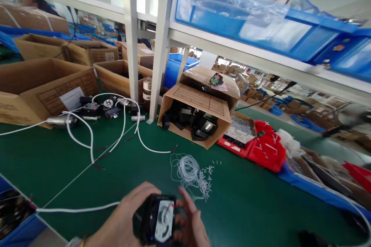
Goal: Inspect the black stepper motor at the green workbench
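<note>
Low in the head view, a black boxy housing is held up, with a pale, partly silvery inner face turned to the right. My left hand is closed around its left side. My right hand is at its right edge, with curled fingers against the housing and the thumb raised. A white cable runs along the green tabletop to my left hand; whether it joins the housing is hidden. Just beyond my hands lie a tangle of thin clear tubing and a scatter of small white pieces.
A cardboard box on its side holds black housings. Metal parts with white cables lie at left beside open cartons. Red bins stand at right. A shelf post and blue crates rise above. A person is far back.
</note>
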Demonstrator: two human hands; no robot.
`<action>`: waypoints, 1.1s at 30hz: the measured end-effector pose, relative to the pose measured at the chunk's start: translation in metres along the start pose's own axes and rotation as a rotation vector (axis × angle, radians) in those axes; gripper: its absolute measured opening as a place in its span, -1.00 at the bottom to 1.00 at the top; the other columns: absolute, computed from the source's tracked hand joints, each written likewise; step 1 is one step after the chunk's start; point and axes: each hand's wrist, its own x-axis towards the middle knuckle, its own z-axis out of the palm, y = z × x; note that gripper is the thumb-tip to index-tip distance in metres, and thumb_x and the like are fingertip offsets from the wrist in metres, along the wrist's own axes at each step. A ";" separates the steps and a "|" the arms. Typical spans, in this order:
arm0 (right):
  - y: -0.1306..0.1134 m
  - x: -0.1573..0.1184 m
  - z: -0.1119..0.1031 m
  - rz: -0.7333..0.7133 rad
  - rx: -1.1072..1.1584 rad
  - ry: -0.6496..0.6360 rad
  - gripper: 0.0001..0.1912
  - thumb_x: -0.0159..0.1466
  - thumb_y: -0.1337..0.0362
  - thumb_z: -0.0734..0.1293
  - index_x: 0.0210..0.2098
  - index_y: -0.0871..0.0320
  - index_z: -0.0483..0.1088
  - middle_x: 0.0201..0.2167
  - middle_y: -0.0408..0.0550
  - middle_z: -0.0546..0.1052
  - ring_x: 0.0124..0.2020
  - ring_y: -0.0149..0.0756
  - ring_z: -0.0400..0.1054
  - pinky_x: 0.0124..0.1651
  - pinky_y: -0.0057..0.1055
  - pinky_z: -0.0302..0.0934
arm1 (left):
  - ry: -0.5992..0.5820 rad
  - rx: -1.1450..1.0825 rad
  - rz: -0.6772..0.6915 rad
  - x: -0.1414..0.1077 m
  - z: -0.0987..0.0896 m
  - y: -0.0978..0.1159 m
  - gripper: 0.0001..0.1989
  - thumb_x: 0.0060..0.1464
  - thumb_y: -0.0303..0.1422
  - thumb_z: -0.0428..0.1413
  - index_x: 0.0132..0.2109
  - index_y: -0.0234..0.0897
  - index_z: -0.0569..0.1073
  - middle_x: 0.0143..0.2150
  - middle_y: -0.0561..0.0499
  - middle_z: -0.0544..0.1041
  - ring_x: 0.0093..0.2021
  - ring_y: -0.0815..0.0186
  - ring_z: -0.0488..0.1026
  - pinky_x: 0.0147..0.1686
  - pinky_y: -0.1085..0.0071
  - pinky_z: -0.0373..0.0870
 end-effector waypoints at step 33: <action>-0.038 0.117 0.031 -0.443 -1.182 -0.272 -0.79 0.07 0.57 0.28 -0.57 0.17 0.25 -0.42 -0.08 0.40 -0.26 -0.25 0.23 -0.17 -0.35 0.06 | -0.084 -0.014 -0.035 -0.004 0.091 -0.035 -0.22 -0.33 -0.42 0.28 0.10 -0.15 0.17 0.09 -0.15 0.35 0.10 0.00 0.29 0.11 0.06 0.25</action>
